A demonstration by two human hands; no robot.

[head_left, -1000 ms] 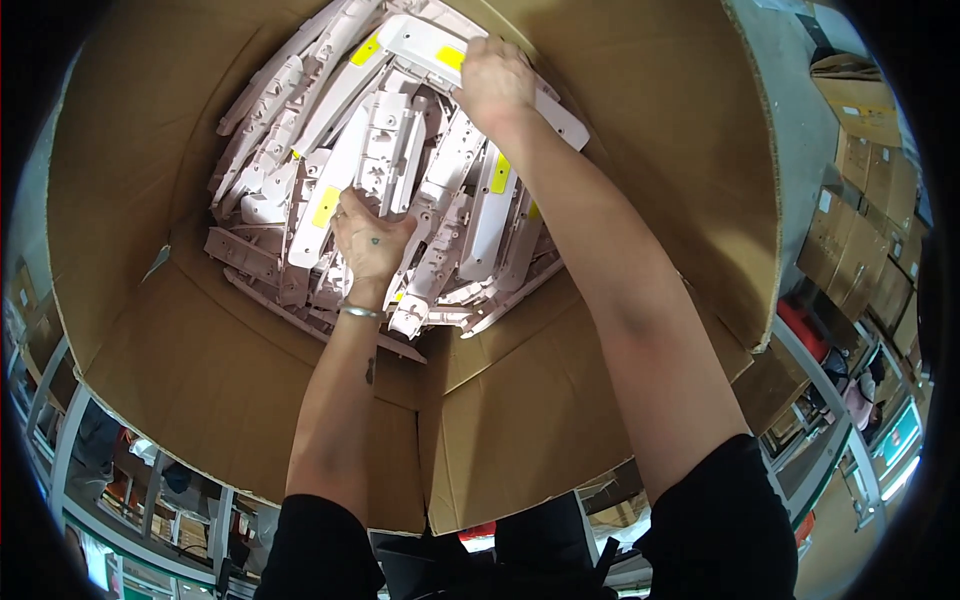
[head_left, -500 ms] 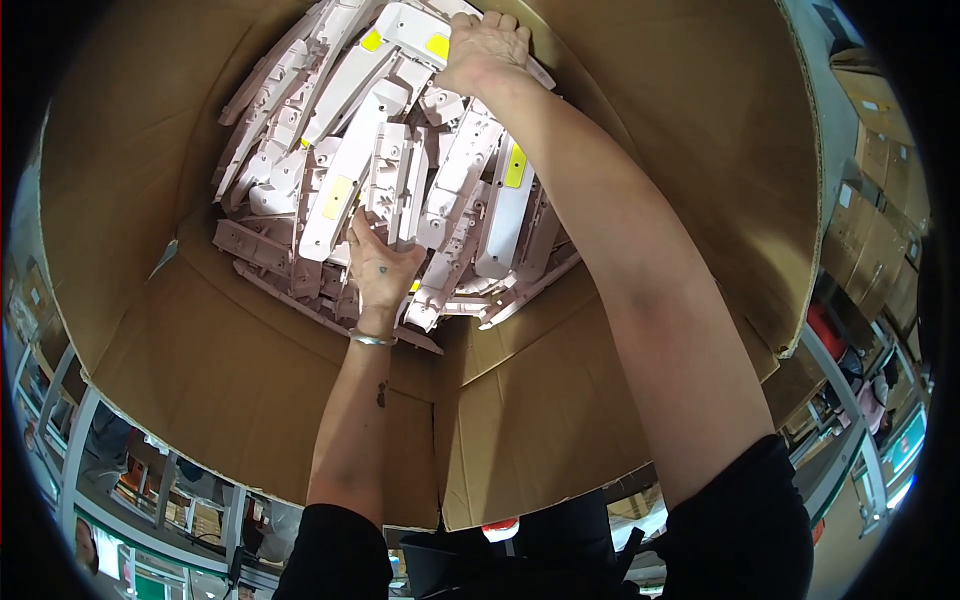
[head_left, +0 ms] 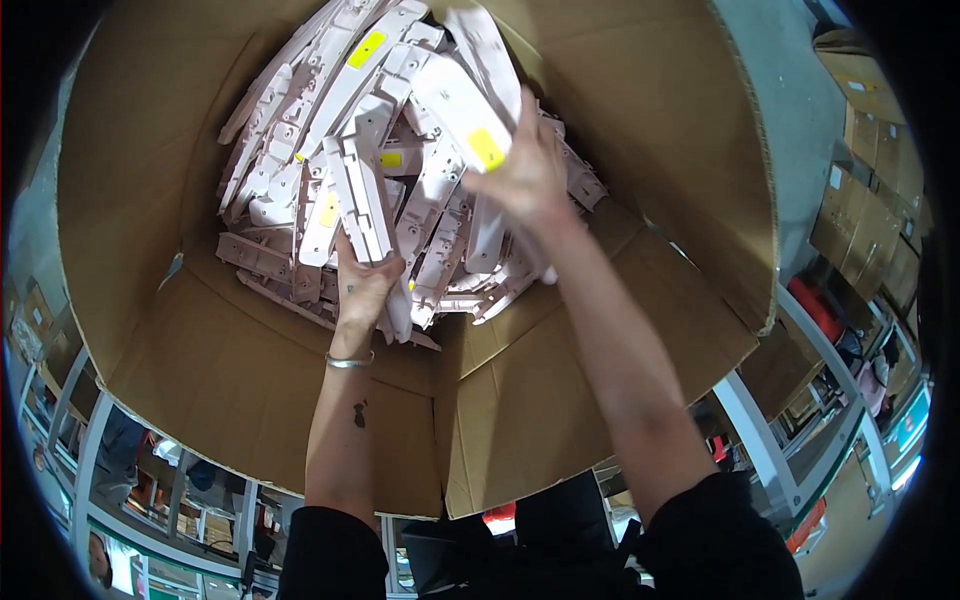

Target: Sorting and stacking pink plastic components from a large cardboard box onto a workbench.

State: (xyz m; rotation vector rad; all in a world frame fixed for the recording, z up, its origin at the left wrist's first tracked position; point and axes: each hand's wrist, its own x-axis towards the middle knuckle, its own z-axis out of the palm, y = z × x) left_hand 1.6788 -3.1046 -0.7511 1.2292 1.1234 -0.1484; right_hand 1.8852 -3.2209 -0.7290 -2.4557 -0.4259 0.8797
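My left hand (head_left: pixel 360 290), with a bracelet on its wrist, grips the near end of a long white plastic part (head_left: pixel 362 195), ribbed side showing. My right hand (head_left: pixel 532 180) is blurred by motion and closed on the near end of a white plastic housing (head_left: pixel 450 95) with a yellow label. Both parts are raised over a heap of similar white plastic parts (head_left: pixel 270 170) lying at many angles. Some of these carry yellow labels. The fingertips of both hands are partly hidden.
A deep cardboard box (head_left: pixel 640 110) surrounds the heap, its tall walls rising on all sides. Outside it are metal frames (head_left: pixel 755 440) below right, and stacked cardboard cartons (head_left: pixel 865 215) at the far right.
My right hand has come nearer from the far wall, now with a labelled housing. My left hand has lifted a ribbed part slightly. Several parts of the heap have shifted.
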